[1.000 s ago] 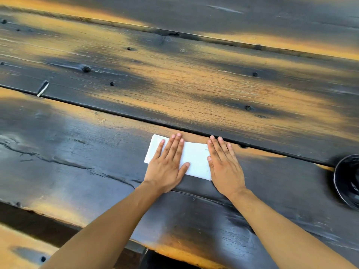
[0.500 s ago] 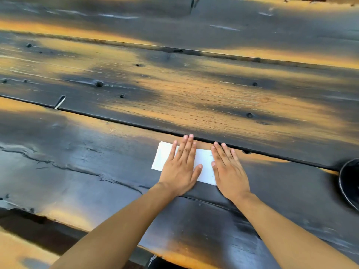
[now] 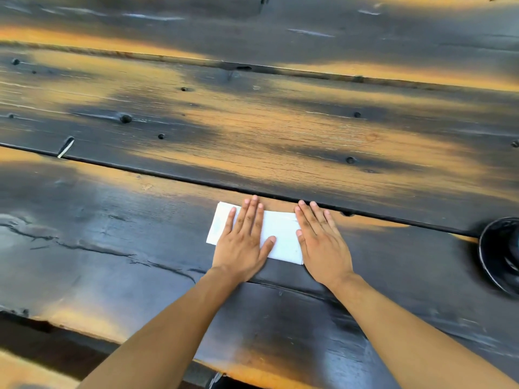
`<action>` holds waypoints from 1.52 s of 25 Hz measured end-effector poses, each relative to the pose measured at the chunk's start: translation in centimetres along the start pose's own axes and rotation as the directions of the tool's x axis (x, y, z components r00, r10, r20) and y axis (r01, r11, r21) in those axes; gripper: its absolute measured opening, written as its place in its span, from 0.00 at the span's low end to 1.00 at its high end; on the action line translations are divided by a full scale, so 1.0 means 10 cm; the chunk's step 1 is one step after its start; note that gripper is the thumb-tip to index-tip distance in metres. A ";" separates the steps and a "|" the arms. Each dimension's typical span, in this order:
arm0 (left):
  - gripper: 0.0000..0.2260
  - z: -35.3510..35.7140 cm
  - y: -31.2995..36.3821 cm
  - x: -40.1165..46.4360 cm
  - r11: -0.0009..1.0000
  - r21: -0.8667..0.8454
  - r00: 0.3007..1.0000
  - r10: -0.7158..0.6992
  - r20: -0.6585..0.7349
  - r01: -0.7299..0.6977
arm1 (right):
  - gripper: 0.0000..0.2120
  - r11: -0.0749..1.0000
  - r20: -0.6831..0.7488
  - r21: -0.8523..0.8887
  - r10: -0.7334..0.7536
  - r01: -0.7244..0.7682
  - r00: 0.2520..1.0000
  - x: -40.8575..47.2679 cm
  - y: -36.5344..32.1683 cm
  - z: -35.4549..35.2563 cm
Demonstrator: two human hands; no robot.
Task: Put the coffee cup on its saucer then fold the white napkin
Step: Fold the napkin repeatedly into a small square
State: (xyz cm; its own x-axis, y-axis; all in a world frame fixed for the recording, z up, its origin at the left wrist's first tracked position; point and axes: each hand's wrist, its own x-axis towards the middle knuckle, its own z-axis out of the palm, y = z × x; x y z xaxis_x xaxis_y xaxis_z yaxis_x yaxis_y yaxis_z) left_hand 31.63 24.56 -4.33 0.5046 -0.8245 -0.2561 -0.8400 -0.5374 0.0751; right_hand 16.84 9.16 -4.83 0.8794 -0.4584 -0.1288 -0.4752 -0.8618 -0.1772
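Observation:
A white napkin (image 3: 280, 234), folded into a narrow rectangle, lies on the near plank of the dark wooden table (image 3: 252, 130). My left hand (image 3: 243, 238) presses flat on its left half with straight fingers. My right hand (image 3: 321, 242) lies flat over the napkin's right end, fingers straight and pointing away from me. At the right edge of the view sits a black saucer (image 3: 486, 256), cut off by the frame; something dark stands on it, but I cannot make out the cup.
The table is made of wide dark planks with worn orange patches and long gaps between them. Its near edge (image 3: 84, 329) runs along the bottom left. A small pale sliver (image 3: 66, 147) sticks out of a plank gap at the left.
Both hands stay pressed flat on the napkin. The view has tilted up a little, so the hands and napkin sit slightly lower in the picture.

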 end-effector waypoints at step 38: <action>0.17 0.20 0.17 -1.36 0.918 -0.257 0.937 0.235 -0.257 -0.301 | 0.08 -0.040 0.752 0.617 0.326 -0.786 0.574 -0.77 -0.82 -0.58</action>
State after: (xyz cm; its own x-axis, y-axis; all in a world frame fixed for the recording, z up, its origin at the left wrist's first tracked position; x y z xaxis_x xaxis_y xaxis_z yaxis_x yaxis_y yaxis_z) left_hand 22.96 35.22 -2.67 0.3265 -0.9449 0.0249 -0.8721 -0.2910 0.3934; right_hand 14.17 18.44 3.30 0.3272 -0.3805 -0.8649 -0.6903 0.5288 -0.4938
